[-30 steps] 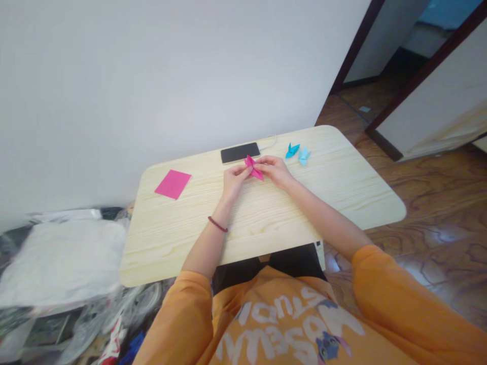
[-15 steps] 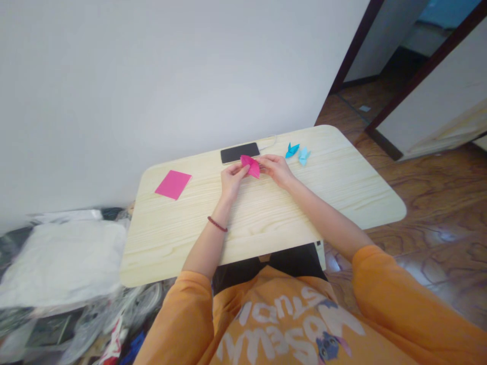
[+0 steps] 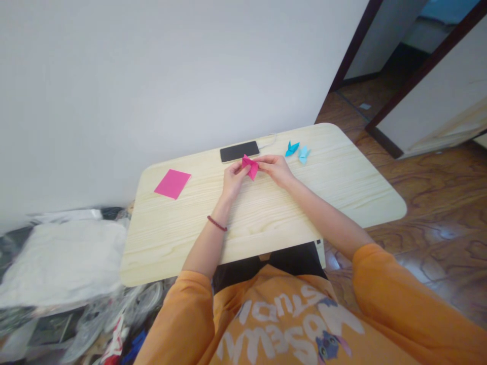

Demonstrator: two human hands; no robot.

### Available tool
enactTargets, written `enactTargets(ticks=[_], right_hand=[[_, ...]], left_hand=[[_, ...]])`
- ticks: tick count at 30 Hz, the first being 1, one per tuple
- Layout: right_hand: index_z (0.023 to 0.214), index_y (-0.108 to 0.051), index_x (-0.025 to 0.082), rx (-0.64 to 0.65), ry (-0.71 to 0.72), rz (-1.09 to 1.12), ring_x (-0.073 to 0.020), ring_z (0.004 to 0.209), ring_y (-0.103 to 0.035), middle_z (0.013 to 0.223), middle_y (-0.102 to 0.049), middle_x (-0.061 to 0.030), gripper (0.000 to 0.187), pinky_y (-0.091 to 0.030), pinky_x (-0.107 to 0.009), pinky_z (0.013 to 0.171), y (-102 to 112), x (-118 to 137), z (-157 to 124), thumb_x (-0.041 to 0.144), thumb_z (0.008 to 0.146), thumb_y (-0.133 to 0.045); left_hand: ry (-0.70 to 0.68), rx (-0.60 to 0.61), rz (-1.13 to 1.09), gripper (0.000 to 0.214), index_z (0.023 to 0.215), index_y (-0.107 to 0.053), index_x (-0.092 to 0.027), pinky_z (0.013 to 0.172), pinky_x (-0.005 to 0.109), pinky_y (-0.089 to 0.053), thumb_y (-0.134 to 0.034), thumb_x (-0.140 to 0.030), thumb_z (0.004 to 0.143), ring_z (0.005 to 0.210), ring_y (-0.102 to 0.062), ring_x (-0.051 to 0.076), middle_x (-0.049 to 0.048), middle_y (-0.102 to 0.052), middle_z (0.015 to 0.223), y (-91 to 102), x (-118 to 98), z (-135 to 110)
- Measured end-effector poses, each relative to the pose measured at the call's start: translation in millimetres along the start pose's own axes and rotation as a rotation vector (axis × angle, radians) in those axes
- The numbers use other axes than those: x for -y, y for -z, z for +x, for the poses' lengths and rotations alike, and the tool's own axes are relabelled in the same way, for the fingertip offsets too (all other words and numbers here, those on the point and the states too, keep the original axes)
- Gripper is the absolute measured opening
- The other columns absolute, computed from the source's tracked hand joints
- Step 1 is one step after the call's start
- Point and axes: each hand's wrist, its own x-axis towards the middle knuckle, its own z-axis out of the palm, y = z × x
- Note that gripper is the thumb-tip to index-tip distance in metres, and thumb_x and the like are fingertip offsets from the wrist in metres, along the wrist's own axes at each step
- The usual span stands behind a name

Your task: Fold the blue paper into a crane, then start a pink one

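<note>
A partly folded piece of pink origami paper (image 3: 251, 169) is held between my two hands above the middle of the table, close to the phone. My left hand (image 3: 234, 178) pinches its left side, with the thumb lying across the front. On the right side, the fingertips of my right hand (image 3: 277, 169) grip its edge; part of those fingers is hidden behind the paper. Flat on the table to the left lies a pink square of paper (image 3: 172, 184). Two small folded paper figures, one dark blue (image 3: 292, 149) and one light blue (image 3: 304, 155), sit to the right of my right hand.
The pale wood-look table (image 3: 182, 243) stands against a white wall. A black phone (image 3: 239, 151) with a white cable (image 3: 269, 144) lies at its back edge. On the left are a white cloth-like bundle (image 3: 72, 258) and plastic bags (image 3: 95, 319). A doorway opens at the right.
The pink paper between my hands has turned and looks narrower and more pointed, its flaps drawn in. Both hands stay in nearly the same place.
</note>
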Motion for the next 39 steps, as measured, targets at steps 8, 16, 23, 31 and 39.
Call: enactTargets(ticks=[8, 16, 23, 31, 39], right_hand=[[0.075, -0.076, 0.018, -0.005, -0.026, 0.008, -0.0203, 0.086, -0.070, 0.084, -0.076, -0.0050, 0.033, -0.054, -0.039, 0.092, -2.2, 4.7, -2.6, 0.034, 0.049, -0.089], [0.069, -0.075, 0.017, 0.004, -0.084, 0.056, -0.0149, 0.075, -0.068, 0.075, -0.075, -0.0030, 0.036, -0.054, -0.034, 0.087, -2.0, 7.1, -3.8, 0.033, 0.042, -0.092], [0.065, -0.071, 0.017, -0.041, -0.088, 0.009, -0.0140, 0.069, -0.066, 0.070, -0.072, -0.0013, 0.036, -0.055, -0.032, 0.079, 0.4, 3.0, -1.9, 0.033, 0.039, -0.092], [0.064, -0.071, 0.018, -0.035, -0.080, 0.010, -0.0145, 0.070, -0.066, 0.069, -0.072, -0.0010, 0.037, -0.055, -0.033, 0.081, 1.1, 5.1, -2.0, 0.034, 0.038, -0.092], [0.064, -0.073, 0.017, -0.055, -0.073, 0.007, -0.0154, 0.069, -0.067, 0.070, -0.073, -0.0024, 0.038, -0.055, -0.034, 0.082, -1.8, 5.3, -2.0, 0.036, 0.038, -0.092]], left_hand=[[0.065, -0.034, 0.013, 0.026, 0.085, -0.076, -0.018, 0.087, 0.032, -0.048, -0.081, -0.033, 0.064, 0.088, -0.068, 0.020, 0.0049, -0.075, 0.088, -1.7, -5.8, -1.3], [0.091, -0.002, 0.042, 0.027, 0.080, -0.076, -0.015, 0.081, 0.030, -0.049, -0.081, -0.036, 0.063, 0.079, -0.068, 0.018, 0.0049, -0.075, 0.080, 2.4, -0.3, 0.6], [0.132, -0.019, -0.022, 0.037, 0.079, -0.073, -0.015, 0.075, 0.031, -0.054, -0.087, -0.039, 0.054, 0.071, -0.068, 0.017, 0.0053, -0.074, 0.078, -0.4, -6.1, -3.4], [0.154, -0.017, -0.065, 0.035, 0.075, -0.074, -0.015, 0.077, 0.035, -0.056, -0.083, -0.045, 0.060, 0.075, -0.070, 0.020, 0.0065, -0.074, 0.079, -1.8, -10.3, -3.5], [0.146, -0.036, -0.029, 0.038, 0.078, -0.075, -0.014, 0.077, 0.032, -0.056, -0.087, -0.040, 0.054, 0.073, -0.071, 0.018, 0.0075, -0.075, 0.080, -1.1, -8.9, -3.8]])
